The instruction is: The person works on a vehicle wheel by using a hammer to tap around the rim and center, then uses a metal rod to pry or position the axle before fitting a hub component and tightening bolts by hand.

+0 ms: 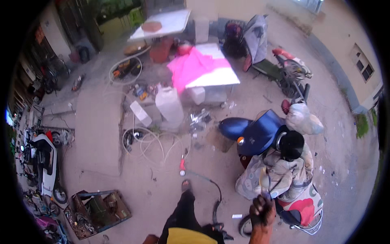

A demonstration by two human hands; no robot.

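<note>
My right hand (262,209) is closed around a slim tool with a pale, yellowish upper end (265,181); its exact kind is unclear. It is held upright in front of a blue scooter (262,132) partly wrapped in a pale patterned fabric cover (290,173). A round black part (291,145) sits beside the blue front panel. Only a small part of my left hand (151,239) shows at the lower edge, next to my dark trouser leg. Its fingers are hidden, so whether it holds anything cannot be seen.
A rusty metal tray (122,202) of parts lies at lower left. A red-ended air hose (182,164) and coiled clear tubing (152,144) cross the ground. Ahead stand a white jug (169,106) and a white table (225,75) with pink cloth. Scooters (48,164) line the left.
</note>
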